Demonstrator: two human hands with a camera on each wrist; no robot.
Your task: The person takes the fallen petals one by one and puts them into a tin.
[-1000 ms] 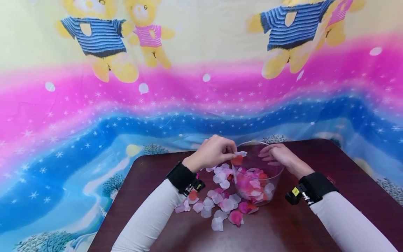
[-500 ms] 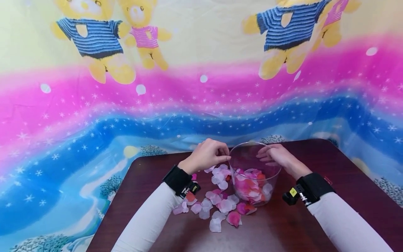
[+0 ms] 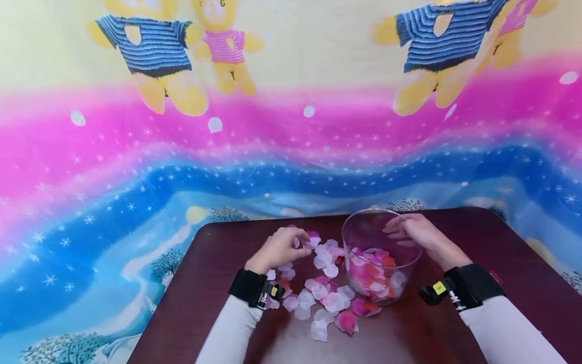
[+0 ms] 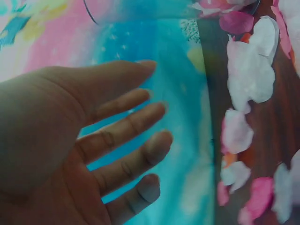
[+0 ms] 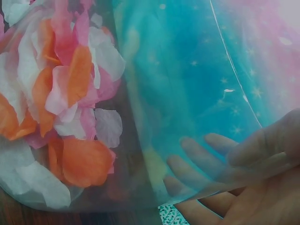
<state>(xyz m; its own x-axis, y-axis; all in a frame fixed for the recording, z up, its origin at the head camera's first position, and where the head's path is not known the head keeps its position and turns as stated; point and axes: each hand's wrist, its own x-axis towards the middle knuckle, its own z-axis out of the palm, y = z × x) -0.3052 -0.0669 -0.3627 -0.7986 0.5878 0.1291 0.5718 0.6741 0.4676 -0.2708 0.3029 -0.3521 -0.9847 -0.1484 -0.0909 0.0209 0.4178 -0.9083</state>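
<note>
A clear bowl (image 3: 364, 232) stands on the dark wooden table (image 3: 218, 263), partly filled with pink, white and orange petals (image 3: 373, 273). My right hand (image 3: 400, 230) holds the bowl's right side. In the right wrist view its fingers (image 5: 201, 159) show through the bowl wall (image 5: 187, 70), next to the petals inside (image 5: 61, 93). My left hand (image 3: 291, 241) hovers low over the loose petals (image 3: 325, 296) left of the bowl. In the left wrist view the left hand (image 4: 154, 136) is open with relaxed fingers and holds nothing, while loose petals (image 4: 251, 70) lie to its right.
A bright cloth with teddy bears (image 3: 150, 45) hangs behind the table and drapes past its far edge. Black wrist bands sit on both white sleeves. The table's rounded left corner (image 3: 204, 232) is near the left hand.
My left hand has left the bowl's rim, where it held petals, and has dropped down and left to the loose petals, now holding nothing. The right hand stays on the bowl.
</note>
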